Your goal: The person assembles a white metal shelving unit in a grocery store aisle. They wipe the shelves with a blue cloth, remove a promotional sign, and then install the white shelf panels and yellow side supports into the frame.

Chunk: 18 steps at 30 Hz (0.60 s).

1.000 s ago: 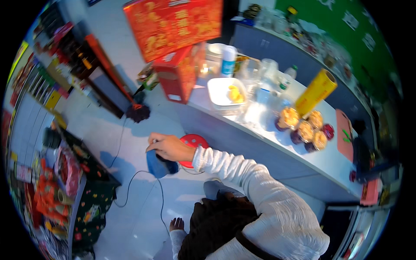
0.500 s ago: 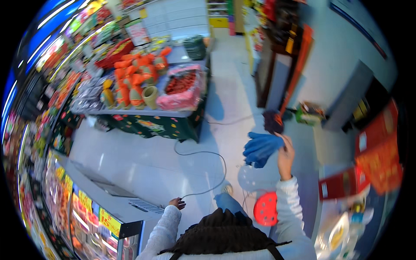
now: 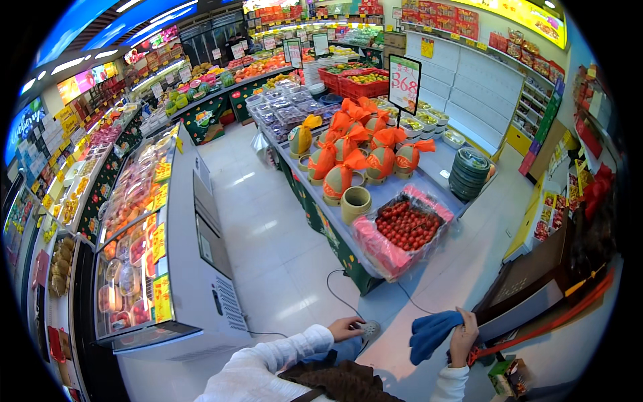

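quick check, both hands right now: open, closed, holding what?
Left hand: closed around a small grey round object.
Right hand: closed, holding a blue cloth.

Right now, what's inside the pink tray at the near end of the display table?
The pink tray holds a heap of small red fruits under clear plastic wrap. Whatever lies beneath that heap is covered.

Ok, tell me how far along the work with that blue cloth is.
Done: the blue cloth is picked up, bunched in the right hand. In hand: the left hand grips a small grey round object near a black cable on the floor. Left: the cloth touches no surface, so any wiping looks not yet begun.
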Each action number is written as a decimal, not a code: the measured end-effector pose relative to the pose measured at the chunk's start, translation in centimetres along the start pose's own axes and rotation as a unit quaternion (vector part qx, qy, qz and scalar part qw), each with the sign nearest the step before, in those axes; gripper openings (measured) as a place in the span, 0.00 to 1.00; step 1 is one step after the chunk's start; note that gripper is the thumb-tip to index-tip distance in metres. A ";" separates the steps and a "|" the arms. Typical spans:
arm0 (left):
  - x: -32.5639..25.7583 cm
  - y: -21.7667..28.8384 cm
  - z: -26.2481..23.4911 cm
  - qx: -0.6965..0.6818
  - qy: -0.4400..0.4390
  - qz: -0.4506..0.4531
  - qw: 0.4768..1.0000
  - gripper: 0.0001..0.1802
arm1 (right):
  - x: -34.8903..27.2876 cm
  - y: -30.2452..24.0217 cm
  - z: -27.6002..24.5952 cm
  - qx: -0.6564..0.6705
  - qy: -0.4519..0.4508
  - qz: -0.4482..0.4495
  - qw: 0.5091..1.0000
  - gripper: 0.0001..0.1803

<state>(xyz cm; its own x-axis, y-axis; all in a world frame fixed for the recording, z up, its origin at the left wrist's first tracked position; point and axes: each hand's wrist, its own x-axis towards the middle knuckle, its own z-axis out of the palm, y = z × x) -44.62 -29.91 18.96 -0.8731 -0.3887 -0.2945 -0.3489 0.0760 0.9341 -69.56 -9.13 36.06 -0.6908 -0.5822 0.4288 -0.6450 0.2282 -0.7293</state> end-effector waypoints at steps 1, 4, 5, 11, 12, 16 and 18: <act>2.4 3.3 1.0 0.004 -0.033 0.038 0.999 0.28 | 1.9 0.5 0.5 0.002 -0.020 -0.009 1.000 0.18; 10.0 11.8 3.2 -0.055 -0.082 0.126 0.987 0.47 | 6.7 2.5 1.4 0.000 -0.075 -0.016 0.997 0.19; 12.7 13.7 4.2 -0.066 -0.081 0.145 0.984 0.49 | 8.4 2.7 1.4 0.010 -0.098 -0.012 0.995 0.20; 31.5 13.6 11.5 -0.050 -0.100 0.254 0.961 0.33 | 15.9 7.6 -0.4 0.033 -0.199 0.011 0.979 0.19; 33.4 15.0 12.2 -0.101 -0.114 0.235 0.960 0.31 | 17.2 9.2 -1.6 0.061 -0.189 0.058 0.978 0.19; 41.6 21.0 14.5 -0.151 -0.146 0.201 0.957 0.24 | 20.5 20.2 -4.9 0.340 -0.033 0.319 0.884 0.24; 46.2 23.3 16.3 -0.116 -0.145 0.218 0.958 0.21 | 23.8 24.6 -5.4 0.379 0.047 0.383 0.841 0.28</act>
<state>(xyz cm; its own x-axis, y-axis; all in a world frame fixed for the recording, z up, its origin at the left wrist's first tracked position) -98.61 -31.11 23.85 -0.9882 -0.0925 0.1222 0.1269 -0.0468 0.9908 -103.62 -13.17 31.14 -0.8546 -0.4185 -0.3075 0.3705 -0.0765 -0.9257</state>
